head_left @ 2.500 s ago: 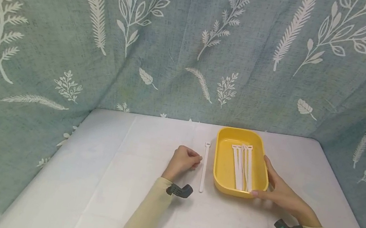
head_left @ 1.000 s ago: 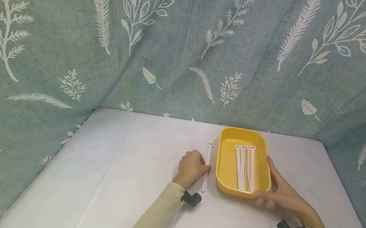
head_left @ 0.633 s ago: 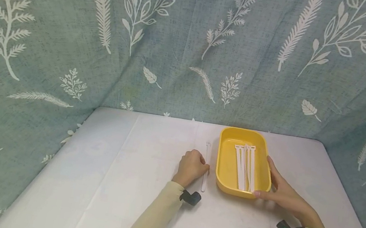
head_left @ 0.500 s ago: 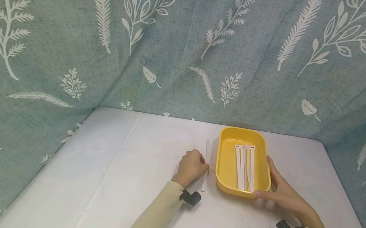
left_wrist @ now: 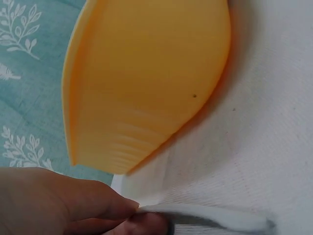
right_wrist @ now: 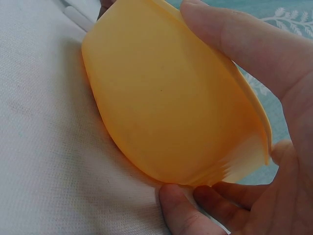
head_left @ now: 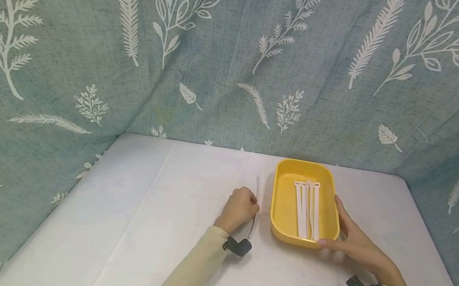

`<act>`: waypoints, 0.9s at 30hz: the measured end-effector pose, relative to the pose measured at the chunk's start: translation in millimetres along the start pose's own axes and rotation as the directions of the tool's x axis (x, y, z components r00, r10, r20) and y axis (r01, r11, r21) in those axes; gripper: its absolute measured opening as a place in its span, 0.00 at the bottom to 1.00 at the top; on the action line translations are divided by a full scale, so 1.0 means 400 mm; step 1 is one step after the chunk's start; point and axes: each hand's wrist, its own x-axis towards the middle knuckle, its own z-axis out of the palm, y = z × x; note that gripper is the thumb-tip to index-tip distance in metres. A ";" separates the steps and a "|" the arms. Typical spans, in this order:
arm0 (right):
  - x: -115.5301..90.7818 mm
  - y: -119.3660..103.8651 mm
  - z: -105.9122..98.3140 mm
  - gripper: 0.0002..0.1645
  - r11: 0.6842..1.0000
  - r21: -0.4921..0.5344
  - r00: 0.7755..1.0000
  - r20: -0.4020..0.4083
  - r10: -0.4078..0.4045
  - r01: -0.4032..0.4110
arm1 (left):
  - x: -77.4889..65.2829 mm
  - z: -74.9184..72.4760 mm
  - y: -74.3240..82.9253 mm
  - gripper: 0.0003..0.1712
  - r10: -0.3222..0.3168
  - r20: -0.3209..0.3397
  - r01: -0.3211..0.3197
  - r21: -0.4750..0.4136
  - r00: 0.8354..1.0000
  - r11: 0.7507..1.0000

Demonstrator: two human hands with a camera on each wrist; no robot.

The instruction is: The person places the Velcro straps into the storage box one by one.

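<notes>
My left hand (head_left: 239, 209) pinches a white cable tie (head_left: 252, 225) at about its middle, between thumb and fingertips. In the head view the cable tie stands edge-on and looks thin; the left wrist view shows the cable tie (left_wrist: 220, 215) leaving the fingertips to the right. My right hand (head_left: 353, 238) holds the yellow plastic tray (head_left: 278, 219) at its near right corner, thumb on the rim and fingers around the side wall. Several white cable ties (head_left: 306, 211) with slotted heads lie lengthwise in the tray. In the right wrist view only the outside of the tray (right_wrist: 161, 98) shows.
A white cloth (head_left: 152, 245) covers the table under both hands. Green-blue fabric (head_left: 223, 63) with pale leaf prints hangs behind and at both sides. Dark cameras are strapped to both wrists.
My left hand has reached right to the cable tie lying beside the tray, pinched it, turned it onto its edge and drawn it slightly left. My right hand stays on the tray.
</notes>
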 end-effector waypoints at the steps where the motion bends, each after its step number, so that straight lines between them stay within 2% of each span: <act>1: 0.000 0.001 0.000 0.79 1.000 0.001 1.000 0.000 -0.001 0.001 | 0.000 -0.001 0.000 0.09 -0.007 0.007 0.007 -0.007 1.000 1.000; 9: 0.000 0.005 0.001 0.79 1.000 -0.001 1.000 -0.010 0.001 -0.001 | 0.007 -0.010 0.001 0.11 -0.024 0.026 0.026 -0.072 0.999 0.997; 18: -0.002 -0.004 0.002 0.80 1.000 0.003 1.000 -0.013 0.003 -0.003 | 0.010 -0.024 0.003 0.12 -0.028 0.080 0.046 -0.230 0.996 0.972; 21: -0.002 -0.006 0.004 0.80 1.000 -0.007 1.000 -0.017 0.008 -0.008 | 0.010 -0.029 0.002 0.11 -0.015 0.073 0.034 -0.262 0.997 0.965; 27: 0.001 -0.001 0.004 0.80 1.000 -0.018 1.000 -0.022 0.008 -0.009 | 0.011 -0.038 -0.001 0.11 0.048 0.041 -0.032 -0.322 0.998 0.946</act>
